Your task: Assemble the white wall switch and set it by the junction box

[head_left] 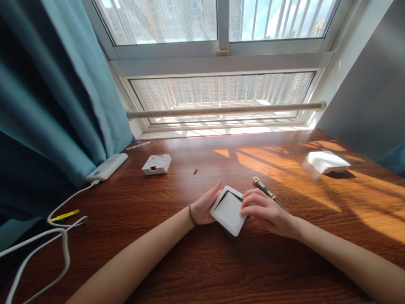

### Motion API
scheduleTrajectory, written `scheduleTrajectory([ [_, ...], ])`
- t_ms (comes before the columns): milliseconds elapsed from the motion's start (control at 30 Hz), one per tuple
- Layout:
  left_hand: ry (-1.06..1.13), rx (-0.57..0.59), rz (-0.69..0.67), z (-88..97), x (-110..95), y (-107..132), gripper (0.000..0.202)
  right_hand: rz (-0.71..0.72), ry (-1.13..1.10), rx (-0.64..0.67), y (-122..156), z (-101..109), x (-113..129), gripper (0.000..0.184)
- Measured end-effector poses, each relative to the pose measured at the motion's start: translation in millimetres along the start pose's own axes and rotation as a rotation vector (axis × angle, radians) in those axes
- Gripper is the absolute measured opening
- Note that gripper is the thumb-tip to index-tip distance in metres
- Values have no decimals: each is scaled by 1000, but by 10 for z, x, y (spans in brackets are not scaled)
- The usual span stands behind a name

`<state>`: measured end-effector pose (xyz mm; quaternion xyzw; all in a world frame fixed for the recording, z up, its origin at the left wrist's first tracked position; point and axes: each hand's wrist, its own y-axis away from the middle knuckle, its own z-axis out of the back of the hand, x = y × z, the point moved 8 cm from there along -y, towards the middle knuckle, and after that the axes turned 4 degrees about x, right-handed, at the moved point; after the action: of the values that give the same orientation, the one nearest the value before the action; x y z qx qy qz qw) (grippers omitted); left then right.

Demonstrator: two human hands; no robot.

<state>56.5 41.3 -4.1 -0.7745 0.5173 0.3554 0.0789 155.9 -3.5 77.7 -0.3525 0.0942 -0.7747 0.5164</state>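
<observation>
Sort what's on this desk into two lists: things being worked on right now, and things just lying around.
In hand:
- white switch plate, held by left hand and right hand
- screwdriver, lying just behind the right hand

Lying about:
- small white box
- loose screw
- power bank with its white cable
- white cover, far right

Wooden desk (196, 270) is set under a big barred window (218, 90), flanked by teal curtains (53, 93), sunlight streaked across it.

Harsh window (218, 25) sunlight, wide-angle distortion
</observation>
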Motion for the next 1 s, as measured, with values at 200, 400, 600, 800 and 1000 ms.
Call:
scheduleTrajectory([
  [200, -165, 15, -143, -71, -151, 57, 42, -147, -147, -105, 10, 61, -135, 23],
  [400, -225, -23, -145, -87, -127, 58, 42, -735, -529, -230, 245, -145, -672, 27],
  [600, -263, -115, -129, 59, -44, 52, 38, -919, -874, -142, 331, -450, -703, 33],
  [800, -215, -44, -223, -49, -181, 72, 41, -882, -858, -370, 362, -271, -719, 32],
  [1000, -221, 26, -319, -170, -230, 73, 60, -909, -1025, -563, 379, -249, -691, 27],
])
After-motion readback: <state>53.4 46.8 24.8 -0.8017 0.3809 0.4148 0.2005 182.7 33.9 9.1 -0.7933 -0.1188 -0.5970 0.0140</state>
